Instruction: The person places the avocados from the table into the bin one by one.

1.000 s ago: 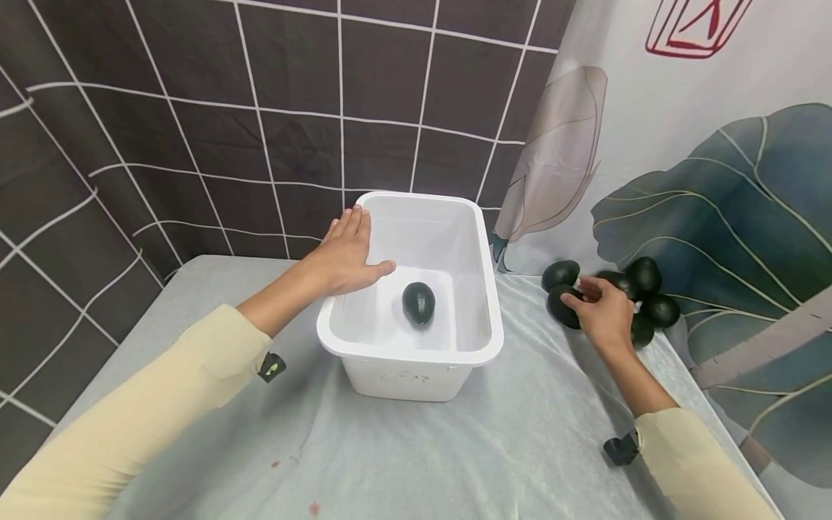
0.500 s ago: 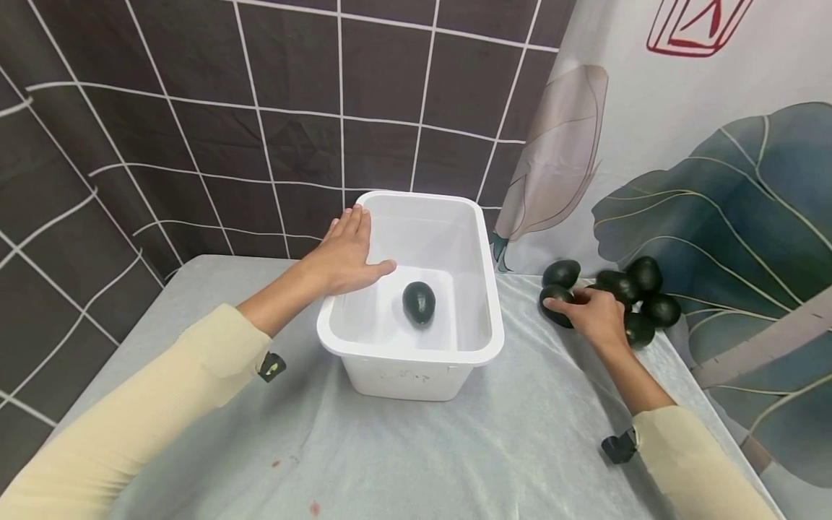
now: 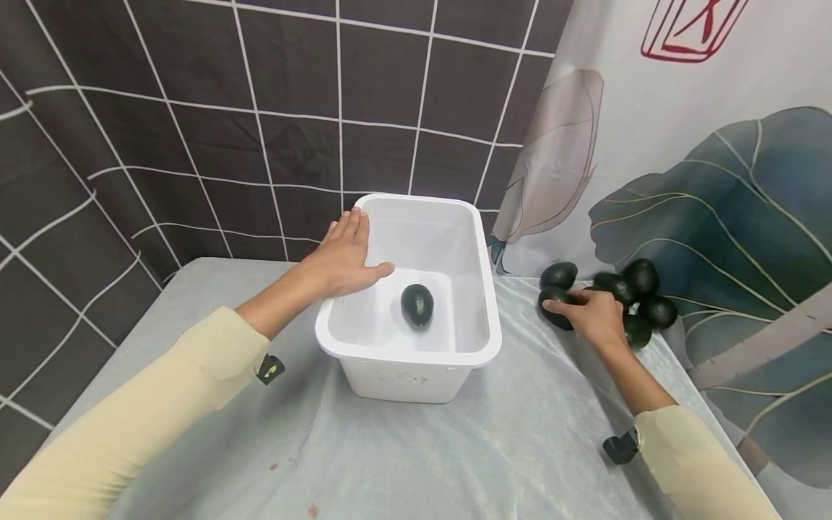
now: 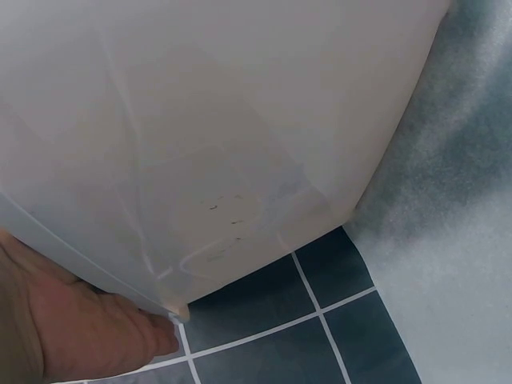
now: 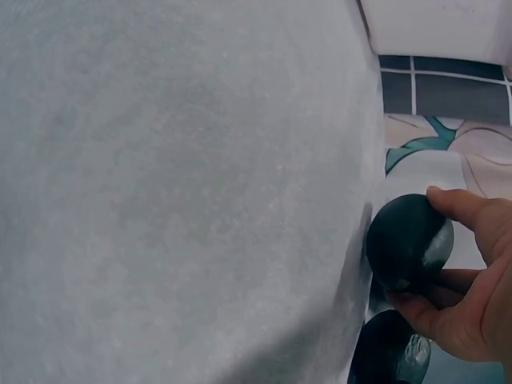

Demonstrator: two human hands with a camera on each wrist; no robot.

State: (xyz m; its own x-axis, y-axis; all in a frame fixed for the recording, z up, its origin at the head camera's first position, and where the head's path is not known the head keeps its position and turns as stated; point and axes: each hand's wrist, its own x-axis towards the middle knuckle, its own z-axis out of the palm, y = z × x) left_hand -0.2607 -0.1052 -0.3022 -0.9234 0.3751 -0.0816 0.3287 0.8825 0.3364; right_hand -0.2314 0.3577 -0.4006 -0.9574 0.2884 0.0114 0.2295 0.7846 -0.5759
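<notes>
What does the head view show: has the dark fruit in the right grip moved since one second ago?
Yes: against the white tub, the dark fruit has shifted slightly to the picture's left, nearer to it.

There are one tub [image 3: 406,380], one table [image 3: 403,462] and at least seven avocados [image 3: 417,305].

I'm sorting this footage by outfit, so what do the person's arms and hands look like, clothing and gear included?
The left sleeve and right sleeve are pale yellow, ending short of the wrists. A small black device with a yellow-green mark shows beside the left; another black device beside the right. The left hand and right hand wear no gloves.
</notes>
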